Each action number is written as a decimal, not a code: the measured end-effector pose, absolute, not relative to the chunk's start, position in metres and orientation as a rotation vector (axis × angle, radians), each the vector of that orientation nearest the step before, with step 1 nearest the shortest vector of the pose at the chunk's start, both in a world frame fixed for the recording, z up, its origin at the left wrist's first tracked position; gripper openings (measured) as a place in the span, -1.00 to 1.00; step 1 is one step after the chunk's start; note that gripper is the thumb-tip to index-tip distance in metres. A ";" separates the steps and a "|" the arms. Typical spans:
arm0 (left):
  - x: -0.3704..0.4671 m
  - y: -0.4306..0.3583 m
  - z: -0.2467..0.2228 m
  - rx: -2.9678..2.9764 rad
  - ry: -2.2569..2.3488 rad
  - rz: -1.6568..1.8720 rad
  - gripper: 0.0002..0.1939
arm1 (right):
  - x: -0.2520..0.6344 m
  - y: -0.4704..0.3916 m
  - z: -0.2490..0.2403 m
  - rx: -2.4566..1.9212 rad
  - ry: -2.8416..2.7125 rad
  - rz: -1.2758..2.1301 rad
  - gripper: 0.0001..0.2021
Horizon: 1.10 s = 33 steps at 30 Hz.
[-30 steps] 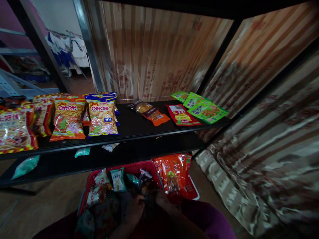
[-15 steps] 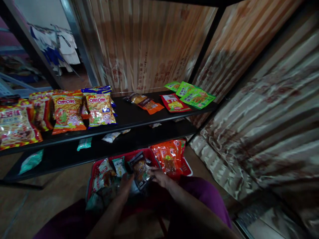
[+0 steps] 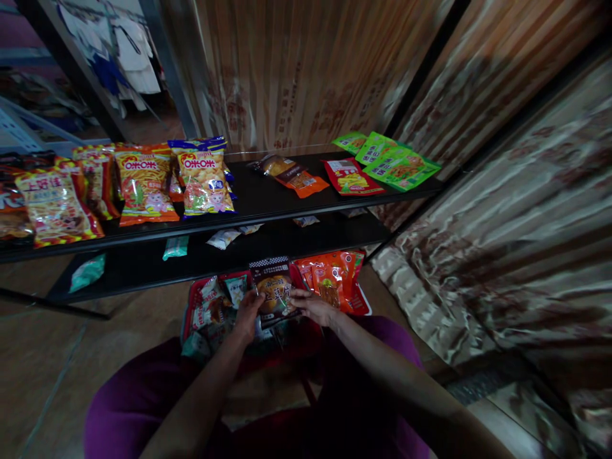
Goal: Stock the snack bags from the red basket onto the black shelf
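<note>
Between my two hands is a dark brown snack bag [image 3: 271, 280] with a checkered top edge, held upright above a red basket [image 3: 190, 306]. My left hand [image 3: 249, 311] grips its lower left side. Along its right side the fingers of my right hand [image 3: 313, 307] are closed on the bag. In the basket lie several small packets, among them a red and white packet [image 3: 210, 305] and a pale green and white packet [image 3: 236, 290]. Orange snack bags [image 3: 332, 280] stand at the basket's right end. The basket's lower contents are dim.
A black shelf [image 3: 268, 207] runs across in front, with puffed snack bags [image 3: 148, 185] at left, a brown and orange bag [image 3: 291, 175], a red bag [image 3: 351, 177] and green bags [image 3: 401, 166] at right. Small packets [image 3: 224, 238] lie on the lower shelf. Brown sheeting [image 3: 478, 255] hangs at right.
The brown bag has come up out of the basket and now faces me upright. My left hand has closed on its left side; the view has shifted, too.
</note>
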<state>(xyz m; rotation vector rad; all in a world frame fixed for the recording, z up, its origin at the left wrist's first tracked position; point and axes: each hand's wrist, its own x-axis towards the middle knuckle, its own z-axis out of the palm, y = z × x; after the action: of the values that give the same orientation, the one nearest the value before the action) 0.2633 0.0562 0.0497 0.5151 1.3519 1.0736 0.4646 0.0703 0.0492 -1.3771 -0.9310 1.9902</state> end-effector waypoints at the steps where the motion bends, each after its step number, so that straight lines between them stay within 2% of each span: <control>1: 0.262 0.058 0.052 0.526 1.335 1.090 -0.52 | 0.464 0.072 0.051 -1.386 -0.944 1.984 -0.71; 8: 0.259 0.071 0.072 0.652 1.264 1.167 -0.54 | 0.465 0.106 0.070 -1.343 -0.973 1.931 -0.70; 14: 0.265 0.075 0.089 0.784 1.261 1.142 -0.55 | 0.449 0.139 0.079 -1.134 -0.820 1.874 -0.64; 19: 0.265 0.083 0.091 0.775 1.318 1.143 -0.57 | 0.439 0.153 0.086 -1.110 -0.628 1.834 -0.60; 26: 0.281 0.112 0.121 0.692 1.317 1.226 -0.54 | 0.443 0.157 0.096 -1.049 -0.590 1.759 -0.57; 33: 0.295 0.123 0.112 0.489 1.255 1.416 -0.58 | 0.450 0.159 0.099 -1.044 -0.662 1.754 -0.60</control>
<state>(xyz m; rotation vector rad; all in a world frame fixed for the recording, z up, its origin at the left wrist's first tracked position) 0.2946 0.1227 0.1121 0.4894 1.2548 1.4156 0.4496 0.1594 0.0993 -1.0438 -0.6619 1.7544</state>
